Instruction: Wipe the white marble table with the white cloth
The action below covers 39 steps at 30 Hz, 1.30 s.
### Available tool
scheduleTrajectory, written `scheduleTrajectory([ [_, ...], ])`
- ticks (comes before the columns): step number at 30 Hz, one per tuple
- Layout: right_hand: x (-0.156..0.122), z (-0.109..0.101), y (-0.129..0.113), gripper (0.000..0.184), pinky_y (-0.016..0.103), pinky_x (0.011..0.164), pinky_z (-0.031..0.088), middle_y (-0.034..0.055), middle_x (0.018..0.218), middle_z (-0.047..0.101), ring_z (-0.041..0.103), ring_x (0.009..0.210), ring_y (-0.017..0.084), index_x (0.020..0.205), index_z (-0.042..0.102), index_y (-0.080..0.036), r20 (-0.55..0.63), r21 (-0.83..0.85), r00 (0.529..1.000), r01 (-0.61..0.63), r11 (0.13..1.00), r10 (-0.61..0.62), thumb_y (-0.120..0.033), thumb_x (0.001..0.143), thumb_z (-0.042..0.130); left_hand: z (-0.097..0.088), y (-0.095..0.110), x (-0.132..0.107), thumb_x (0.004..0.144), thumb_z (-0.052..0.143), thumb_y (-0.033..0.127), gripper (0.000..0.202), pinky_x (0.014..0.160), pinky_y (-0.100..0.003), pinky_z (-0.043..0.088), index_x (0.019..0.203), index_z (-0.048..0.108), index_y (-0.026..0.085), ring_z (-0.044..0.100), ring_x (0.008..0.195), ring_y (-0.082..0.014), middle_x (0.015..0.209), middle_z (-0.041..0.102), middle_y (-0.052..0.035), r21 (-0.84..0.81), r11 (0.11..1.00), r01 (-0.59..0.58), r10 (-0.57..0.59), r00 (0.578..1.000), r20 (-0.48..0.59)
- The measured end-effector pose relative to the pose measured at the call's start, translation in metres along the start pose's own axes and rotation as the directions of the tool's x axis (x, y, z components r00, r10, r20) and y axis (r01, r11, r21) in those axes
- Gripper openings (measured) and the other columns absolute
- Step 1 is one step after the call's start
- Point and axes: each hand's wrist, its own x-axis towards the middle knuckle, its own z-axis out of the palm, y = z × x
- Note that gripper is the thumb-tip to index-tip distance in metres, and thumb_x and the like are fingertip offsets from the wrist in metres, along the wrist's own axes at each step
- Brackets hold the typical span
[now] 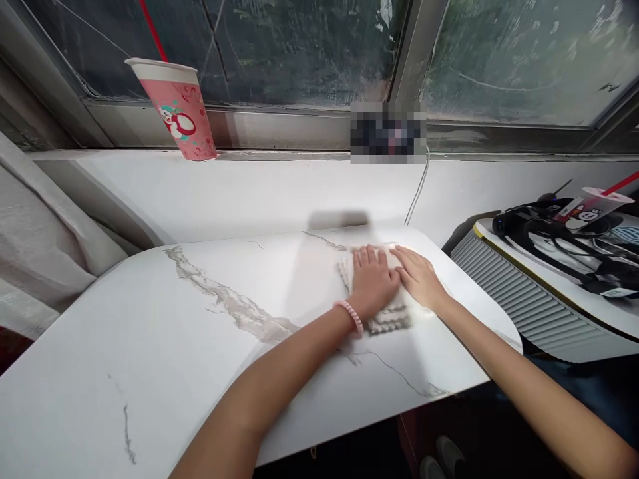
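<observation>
A pale, ribbed cloth [387, 319] lies folded on the white marble-patterned table [200, 346], near its far right corner. My left hand [372, 279] rests flat on top of the cloth, fingers stretched forward, a pink bracelet at the wrist. My right hand [419, 276] lies flat beside it, fingers together and pointing left over the cloth's right part. Both palms press down on the cloth and hide most of it.
A pink paper cup [180, 110] with a red straw stands on the window sill at back left. To the right sits a ribbed grey appliance [519, 299] carrying black cables and a small cup [592, 203]. A curtain [44, 253] hangs at left. A white wire [419, 189] runs down the wall.
</observation>
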Motion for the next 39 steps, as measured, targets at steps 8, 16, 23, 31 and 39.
scheduleTrajectory([
  [8,0.086,0.042,-0.021,0.047,0.054,0.112,0.028,0.0088,0.146,0.048,0.039,0.137,0.026,0.133,0.053,-0.022,0.049,0.024,0.999,0.001,1.0,-0.002,-0.029,0.092,0.031,-0.007,-0.066,0.054,0.098,0.032,0.034,0.049,0.119,-0.047,0.019,0.137,0.048,0.009,0.036,0.139,-0.0287,0.147,0.045,-0.0167,0.057,0.996,0.069,-0.063,0.992,-0.113],
  [16,0.12,0.057,-0.035,0.045,0.048,0.111,0.031,0.014,0.136,0.05,0.04,0.131,0.028,0.129,0.055,-0.019,0.012,0.076,0.998,-0.057,0.995,0.056,-0.03,0.089,0.036,-0.009,-0.097,0.079,0.098,0.033,0.03,0.041,0.115,-0.045,0.026,0.125,0.056,0.011,0.047,0.125,-0.0282,0.13,0.058,-0.015,0.061,0.996,0.063,-0.049,0.978,-0.205],
  [23,0.139,0.069,-0.049,0.043,0.047,0.109,0.032,0.0133,0.132,0.053,0.043,0.127,0.029,0.127,0.055,-0.019,0.032,0.026,0.998,-0.056,0.998,0.055,-0.028,0.089,0.038,-0.012,-0.116,0.083,0.098,0.033,0.028,0.038,0.113,-0.043,0.027,0.123,0.056,0.012,0.049,0.122,-0.0274,0.127,0.06,-0.0141,0.083,0.994,0.066,-0.047,0.975,-0.216],
  [31,0.131,0.072,-0.077,0.046,0.046,0.111,0.028,0.0126,0.139,0.05,0.039,0.132,0.029,0.133,0.053,-0.018,0.092,0.034,0.995,0.022,0.999,-0.025,-0.028,0.092,0.035,-0.024,-0.133,0.058,0.097,0.032,0.028,0.041,0.114,-0.044,0.026,0.128,0.053,0.012,0.046,0.127,-0.0274,0.134,0.056,-0.0145,0.099,0.988,0.12,-0.096,0.972,-0.215],
  [39,0.096,0.059,-0.075,0.047,0.045,0.113,0.028,0.0094,0.145,0.049,0.038,0.136,0.027,0.135,0.053,-0.019,0.08,0.103,0.994,0.069,0.992,-0.077,-0.03,0.093,0.035,-0.025,-0.11,0.023,0.098,0.031,0.036,0.05,0.118,-0.047,0.019,0.137,0.047,0.009,0.036,0.139,-0.0298,0.147,0.045,-0.0176,0.115,0.978,0.174,-0.152,0.973,-0.176],
])
